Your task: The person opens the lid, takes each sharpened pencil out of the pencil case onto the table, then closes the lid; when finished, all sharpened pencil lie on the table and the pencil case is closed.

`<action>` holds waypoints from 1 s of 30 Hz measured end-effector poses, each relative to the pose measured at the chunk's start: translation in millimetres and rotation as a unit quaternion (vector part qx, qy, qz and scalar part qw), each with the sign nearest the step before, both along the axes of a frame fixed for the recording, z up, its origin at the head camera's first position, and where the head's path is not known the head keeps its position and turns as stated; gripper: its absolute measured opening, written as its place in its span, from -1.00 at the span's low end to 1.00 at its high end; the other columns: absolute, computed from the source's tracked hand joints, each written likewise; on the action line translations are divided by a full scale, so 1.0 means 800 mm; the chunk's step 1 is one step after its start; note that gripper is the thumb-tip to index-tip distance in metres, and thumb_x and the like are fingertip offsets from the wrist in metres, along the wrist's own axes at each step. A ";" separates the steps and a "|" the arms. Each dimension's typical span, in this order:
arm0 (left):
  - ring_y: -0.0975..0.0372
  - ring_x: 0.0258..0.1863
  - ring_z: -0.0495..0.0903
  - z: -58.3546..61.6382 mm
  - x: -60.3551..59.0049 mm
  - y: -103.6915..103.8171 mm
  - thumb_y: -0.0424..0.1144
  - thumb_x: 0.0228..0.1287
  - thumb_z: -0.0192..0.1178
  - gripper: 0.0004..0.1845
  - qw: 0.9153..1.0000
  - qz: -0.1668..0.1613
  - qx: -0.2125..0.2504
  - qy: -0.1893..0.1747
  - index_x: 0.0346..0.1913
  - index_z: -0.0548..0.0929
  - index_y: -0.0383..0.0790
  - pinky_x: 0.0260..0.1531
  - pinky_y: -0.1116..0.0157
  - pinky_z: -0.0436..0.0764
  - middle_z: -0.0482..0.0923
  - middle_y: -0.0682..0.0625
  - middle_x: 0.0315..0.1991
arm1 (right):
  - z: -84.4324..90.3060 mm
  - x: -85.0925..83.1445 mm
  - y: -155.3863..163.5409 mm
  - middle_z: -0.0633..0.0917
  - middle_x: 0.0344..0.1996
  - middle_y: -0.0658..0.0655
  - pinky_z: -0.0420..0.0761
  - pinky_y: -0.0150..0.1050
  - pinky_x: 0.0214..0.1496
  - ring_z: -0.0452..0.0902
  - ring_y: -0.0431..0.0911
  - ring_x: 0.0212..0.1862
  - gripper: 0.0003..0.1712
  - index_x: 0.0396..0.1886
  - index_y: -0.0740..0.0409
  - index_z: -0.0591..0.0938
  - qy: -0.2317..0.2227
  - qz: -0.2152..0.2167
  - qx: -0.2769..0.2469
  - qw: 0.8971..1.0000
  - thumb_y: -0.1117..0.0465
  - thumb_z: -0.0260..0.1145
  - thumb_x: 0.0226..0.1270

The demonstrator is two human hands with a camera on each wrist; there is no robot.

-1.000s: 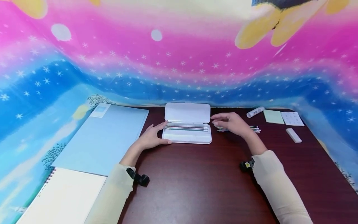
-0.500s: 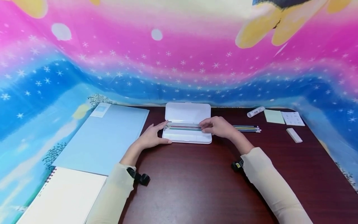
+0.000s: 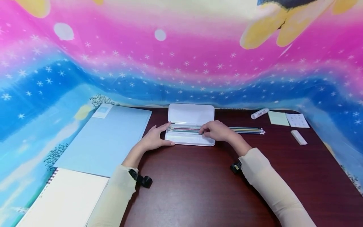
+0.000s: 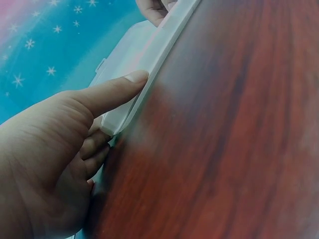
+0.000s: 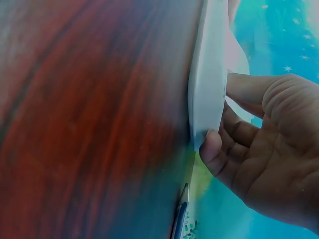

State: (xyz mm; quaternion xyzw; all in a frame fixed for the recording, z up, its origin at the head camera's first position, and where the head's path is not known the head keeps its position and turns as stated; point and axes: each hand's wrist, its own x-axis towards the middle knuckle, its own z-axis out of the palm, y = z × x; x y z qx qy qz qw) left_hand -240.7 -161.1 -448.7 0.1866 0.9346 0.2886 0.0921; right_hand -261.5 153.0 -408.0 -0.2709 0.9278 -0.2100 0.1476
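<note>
A white pencil case point(image 3: 189, 138) lies open on the dark wooden table point(image 3: 193, 186), its lid point(image 3: 190, 114) folded back and several coloured pencils point(image 3: 184, 129) in the tray. My left hand point(image 3: 155, 138) grips the case's left end, thumb point(image 4: 114, 89) along the front wall point(image 4: 154, 55). My right hand point(image 3: 216, 130) is at the right end. Its thumb point(image 5: 212, 149) presses the outer wall point(image 5: 207, 74) and its fingers point(image 5: 249, 87) curl over the rim onto the pencils. Their tips are hidden. More pencils point(image 3: 249, 130) lie on the table just right of the case.
A blue folder point(image 3: 107, 138) and a spiral notebook point(image 3: 65, 198) lie at the left. At the back right are a glue stick point(image 3: 259, 113), a green sticky pad point(image 3: 278, 118), a white card point(image 3: 297, 120) and an eraser point(image 3: 298, 137). A colourful cloth point(image 3: 181, 56) walls the table.
My right hand has moved left from above the loose pencils on the table to the right end of the case. The left hand and the case have stayed put.
</note>
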 end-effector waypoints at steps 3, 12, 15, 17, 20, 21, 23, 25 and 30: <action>-0.02 0.61 0.11 0.002 0.000 0.001 0.19 0.13 0.44 0.09 1.000 0.000 0.000 -0.001 0.63 0.09 0.00 0.64 -0.08 -0.12 0.17 -0.10 0.60 | 0.000 0.000 0.000 0.66 -0.41 -0.04 0.49 -0.19 -0.11 0.44 -0.12 -0.31 -0.81 -0.06 0.01 0.78 0.003 -0.005 -0.006 1.000 0.26 0.29 0.46; -0.06 0.63 0.03 0.001 0.000 0.000 0.19 0.13 0.44 0.09 1.000 0.001 0.004 -0.008 0.64 0.09 0.03 0.63 -0.10 -0.11 0.16 -0.08 0.60 | -0.002 0.000 0.001 0.78 -0.21 -0.03 0.54 -0.21 -0.12 0.50 -0.13 -0.30 -0.78 -0.07 -0.03 0.78 0.014 -0.019 -0.022 0.999 0.27 0.25 0.48; -0.05 0.63 0.02 0.000 0.000 0.001 0.20 0.14 0.44 0.09 1.000 0.000 0.002 -0.009 0.64 0.08 0.02 0.64 -0.09 -0.11 0.15 -0.07 0.61 | -0.002 -0.001 0.000 0.79 -0.17 -0.02 0.58 -0.19 -0.09 0.53 -0.13 -0.26 -0.79 -0.07 -0.05 0.79 0.027 -0.018 -0.020 0.999 0.25 0.28 0.47; -0.06 0.63 0.01 0.000 0.000 0.000 0.19 0.14 0.44 0.09 1.000 0.003 0.003 -0.009 0.64 0.08 0.03 0.63 -0.10 -0.11 0.15 -0.07 0.61 | 0.000 -0.001 0.000 0.79 -0.15 -0.01 0.61 -0.17 -0.06 0.57 -0.13 -0.21 -0.80 -0.07 -0.04 0.81 0.037 -0.021 -0.028 0.999 0.23 0.31 0.45; -0.05 0.63 0.03 0.000 0.000 0.000 0.19 0.14 0.44 0.09 1.000 0.003 0.005 -0.007 0.63 0.09 0.02 0.64 -0.09 -0.11 0.15 -0.08 0.60 | 0.004 -0.001 0.003 0.78 -0.13 0.00 0.64 -0.13 -0.06 0.61 -0.12 -0.15 -0.80 -0.05 -0.05 0.82 0.047 -0.029 -0.059 0.997 0.19 0.37 0.41; -0.05 0.63 0.03 0.000 0.000 0.000 0.18 0.14 0.44 0.09 1.000 0.004 0.007 -0.007 0.63 0.09 0.02 0.64 -0.09 -0.12 0.16 -0.08 0.60 | 0.005 -0.001 0.005 0.78 -0.11 0.00 0.65 -0.13 -0.06 0.62 -0.12 -0.13 -0.80 -0.05 -0.05 0.83 0.046 -0.033 -0.073 0.996 0.19 0.37 0.41; -0.06 0.62 0.04 0.000 0.000 0.000 0.18 0.14 0.45 0.09 1.000 0.003 0.008 -0.006 0.63 0.09 0.01 0.64 -0.10 -0.12 0.16 -0.09 0.60 | 0.008 0.000 0.012 0.79 -0.08 0.01 0.64 -0.11 -0.09 0.64 -0.10 -0.12 -0.79 -0.03 -0.06 0.82 0.045 -0.040 -0.097 0.993 0.18 0.38 0.41; -0.05 0.62 0.05 0.000 0.000 0.001 0.19 0.14 0.44 0.09 1.000 0.002 0.007 -0.005 0.63 0.09 0.01 0.64 -0.09 -0.12 0.16 -0.09 0.60 | 0.010 0.001 0.020 0.79 -0.05 0.01 0.65 -0.12 -0.08 0.66 -0.09 -0.09 -0.79 -0.03 -0.08 0.82 0.045 -0.049 -0.111 0.992 0.18 0.38 0.41; -0.03 0.62 0.07 0.002 0.002 0.000 0.19 0.13 0.44 0.09 1.000 0.004 0.003 -0.006 0.63 0.10 0.00 0.64 -0.08 -0.12 0.16 -0.10 0.60 | 0.015 0.004 0.046 0.77 -0.06 0.03 0.67 -0.13 -0.16 0.67 -0.04 -0.16 -0.79 -0.04 -0.11 0.82 0.055 -0.077 -0.119 0.988 0.15 0.39 0.40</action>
